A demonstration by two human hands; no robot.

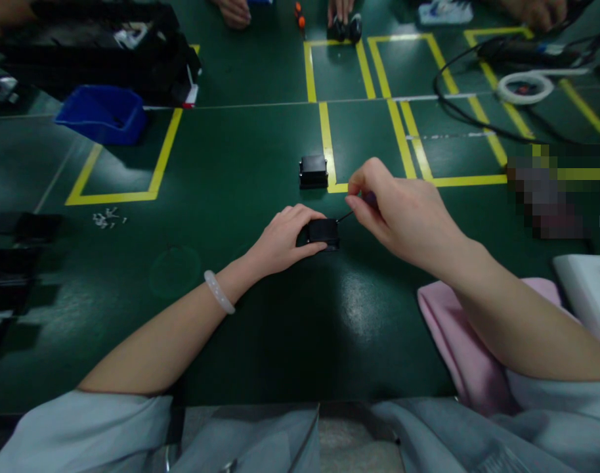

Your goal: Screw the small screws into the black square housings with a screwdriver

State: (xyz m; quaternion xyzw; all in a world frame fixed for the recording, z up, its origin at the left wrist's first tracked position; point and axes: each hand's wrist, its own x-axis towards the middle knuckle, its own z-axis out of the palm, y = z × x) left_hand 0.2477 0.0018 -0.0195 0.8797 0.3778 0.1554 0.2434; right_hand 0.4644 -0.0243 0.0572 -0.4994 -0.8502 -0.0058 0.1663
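Note:
A small black box [322, 230] lies on the green table, gripped from its left side by my left hand [289, 238], thumb along the near edge and fingers over the far one. From the right, my right hand [398, 209] is closed around a small screwdriver [345, 216]; its thin dark shaft points at the box's right side. Whether the tip sits in a screw is too small to tell. Just beyond stands a second black box [313, 171] with silvery bits at its sides.
Loose screws [107, 218] are scattered left, below a blue bin [103, 113]. Dark blocks [14, 263] line the left edge. Near my right forearm lies a pink cloth [470, 341] beside a white object [588, 289]. Across the table, other people's hands [234, 12] are at work.

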